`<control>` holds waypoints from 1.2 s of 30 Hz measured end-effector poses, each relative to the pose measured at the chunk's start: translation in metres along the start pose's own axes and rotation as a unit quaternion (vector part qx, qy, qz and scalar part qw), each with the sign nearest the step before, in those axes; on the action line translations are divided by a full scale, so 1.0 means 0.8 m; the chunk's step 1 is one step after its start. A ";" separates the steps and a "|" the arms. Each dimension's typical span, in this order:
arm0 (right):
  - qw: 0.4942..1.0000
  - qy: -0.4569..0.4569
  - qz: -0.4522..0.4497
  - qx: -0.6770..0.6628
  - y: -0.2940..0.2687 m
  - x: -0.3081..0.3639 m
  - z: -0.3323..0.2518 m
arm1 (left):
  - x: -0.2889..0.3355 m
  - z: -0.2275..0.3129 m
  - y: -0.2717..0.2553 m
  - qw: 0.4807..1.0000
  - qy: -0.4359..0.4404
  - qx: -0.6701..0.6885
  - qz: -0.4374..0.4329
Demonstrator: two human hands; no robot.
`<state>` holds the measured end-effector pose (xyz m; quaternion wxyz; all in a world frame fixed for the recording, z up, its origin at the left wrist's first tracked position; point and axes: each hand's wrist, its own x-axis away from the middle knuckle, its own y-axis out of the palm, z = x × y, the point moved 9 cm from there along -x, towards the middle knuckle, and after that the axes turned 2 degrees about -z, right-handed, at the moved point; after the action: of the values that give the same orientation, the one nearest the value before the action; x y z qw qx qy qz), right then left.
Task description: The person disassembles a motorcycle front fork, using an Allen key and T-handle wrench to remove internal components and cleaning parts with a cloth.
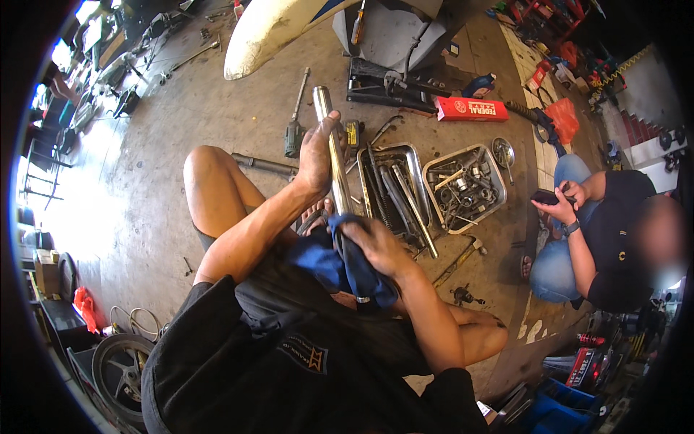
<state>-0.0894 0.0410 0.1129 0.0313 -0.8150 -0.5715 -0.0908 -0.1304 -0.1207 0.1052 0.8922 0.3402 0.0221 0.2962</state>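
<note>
A shiny metal tube [337,170], which looks like a motorcycle fork tube, slants upward in front of my body. Around its upper part are wrapped the fingers of my left hand [315,155]. My right hand [377,247] is closed on a blue cloth [322,262] pressed against the lower part of the tube. The cloth covers that stretch, and a bit of metal shows below it near my lap. Just beyond the tube, a metal tray [418,160] holds long rods, a spring and dark tubes.
A second tray [504,189] holds small metal parts and tools. A hammer [463,260], a power driver [293,139], a dark tube [264,164] and a red box [472,109] lie on the floor. At right, a person [614,239] squats with a phone. A pale fairing [264,36] overhangs ahead.
</note>
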 end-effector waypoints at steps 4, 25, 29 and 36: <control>0.998 0.015 -0.034 0.044 0.006 0.048 0.016 | -0.001 0.009 0.014 1.000 0.014 -0.008 -0.001; 0.962 0.074 0.001 0.264 -0.004 0.072 0.171 | -0.018 0.056 0.020 0.994 0.087 -0.051 -0.037; 0.967 0.008 0.095 0.236 -0.030 0.061 0.099 | -0.027 0.054 0.033 0.997 0.066 0.009 -0.046; 0.928 -0.142 0.217 0.268 -0.060 0.079 -0.044 | -0.020 0.030 0.067 0.989 0.008 0.089 -0.121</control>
<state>-0.1178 0.1106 0.1568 0.1858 -0.8848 -0.3821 0.1912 -0.1657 -0.1117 0.1544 0.8875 0.4105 0.0969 0.1855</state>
